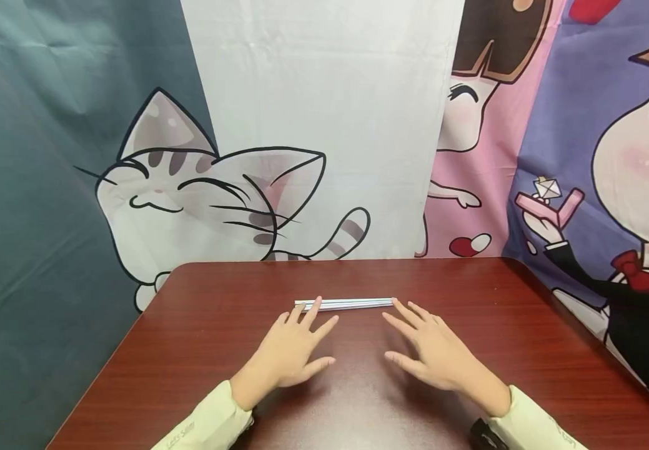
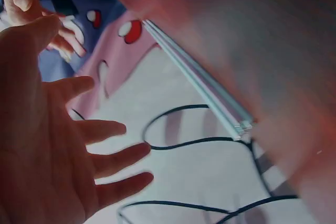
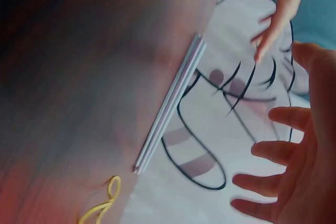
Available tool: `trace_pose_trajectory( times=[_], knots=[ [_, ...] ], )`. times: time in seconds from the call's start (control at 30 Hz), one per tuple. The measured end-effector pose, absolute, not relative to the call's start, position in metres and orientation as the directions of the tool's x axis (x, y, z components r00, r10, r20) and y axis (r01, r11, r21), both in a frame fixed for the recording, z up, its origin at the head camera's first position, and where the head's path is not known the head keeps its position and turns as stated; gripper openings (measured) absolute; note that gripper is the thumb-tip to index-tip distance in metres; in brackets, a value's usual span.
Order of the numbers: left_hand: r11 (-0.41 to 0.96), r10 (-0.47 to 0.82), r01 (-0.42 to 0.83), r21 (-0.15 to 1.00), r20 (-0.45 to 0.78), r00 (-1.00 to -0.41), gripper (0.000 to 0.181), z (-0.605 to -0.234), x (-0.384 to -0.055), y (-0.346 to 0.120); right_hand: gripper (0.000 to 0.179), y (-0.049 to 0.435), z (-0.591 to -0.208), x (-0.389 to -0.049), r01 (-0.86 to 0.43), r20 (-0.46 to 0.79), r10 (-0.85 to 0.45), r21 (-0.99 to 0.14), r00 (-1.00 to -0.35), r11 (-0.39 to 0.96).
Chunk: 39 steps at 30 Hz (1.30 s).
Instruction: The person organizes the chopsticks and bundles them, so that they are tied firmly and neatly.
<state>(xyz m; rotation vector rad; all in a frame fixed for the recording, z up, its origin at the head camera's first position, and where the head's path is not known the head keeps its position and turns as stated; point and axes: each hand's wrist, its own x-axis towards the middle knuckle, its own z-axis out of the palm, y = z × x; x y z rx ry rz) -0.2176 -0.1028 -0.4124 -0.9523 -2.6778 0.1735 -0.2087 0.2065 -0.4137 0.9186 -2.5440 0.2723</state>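
Left fingers (image 1: 325, 329): spread apart, holding nothing, left hand (image 1: 286, 355) above the table (image 1: 217, 325)
Right fingers (image 1: 401, 325): spread likewise, holding nothing, right hand (image 1: 441, 355) also above it
Thin pale sticks (image 1: 355, 304): bunched together on the table, just beyond the hands, touching neither
Sleeves (image 1: 212, 415): pale, with small lettering
Backdrop (image 1: 330, 81): behind the table, a cat (image 1: 195, 215) printed on it

A printed cloth (image 1: 330, 75) hangs beyond the far edge of the red-brown table (image 1: 442, 278). A striped cartoon cat (image 1: 200, 219) shows at left; on the right are a brown-haired figure (image 1: 465, 119) and a black-suited figure (image 1: 647, 331) holding a pink box (image 1: 546, 206). A looped yellow cord (image 3: 111, 201) appears in the right wrist view.
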Motion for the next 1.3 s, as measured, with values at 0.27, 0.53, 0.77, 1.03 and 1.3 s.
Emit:
trace_pose_trajectory(
  times=[0.27, 0.53, 0.77, 1.03, 1.3],
  knots=[
    [0.834, 0.507, 0.541, 0.104, 0.242, -0.827, 0.063, -0.42, -0.268, -0.11, 0.054, 0.214, -0.427, -0.243, -0.594, 0.449, -0.418, -0.391, -0.79, 0.703],
    [0.821, 0.331, 0.37, 0.435, 0.166, -0.929, 0.06, -0.43, -0.303, -0.118, 0.043, 0.219, -0.442, -0.283, -0.394, 0.304, -0.25, -0.72, -0.919, 0.572],
    [0.758, 0.254, 0.26, 0.598, 0.096, -0.962, 0.06, -0.436, -0.319, -0.119, 0.043, 0.222, -0.449, -0.306, -0.19, 0.168, -0.095, -0.766, -0.981, 0.614],
    [0.766, 0.172, 0.185, 0.616, 0.081, -0.982, 0.06, -0.437, -0.328, -0.121, 0.04, 0.222, -0.451, -0.322, -0.108, 0.095, -0.052, -0.835, -0.994, 0.54],
    [0.814, 0.207, 0.173, 0.554, 0.002, -0.978, 0.062, -0.441, -0.336, -0.118, 0.042, 0.22, -0.456, -0.326, -0.107, 0.105, -0.035, -0.812, -0.994, 0.574]
  ],
)
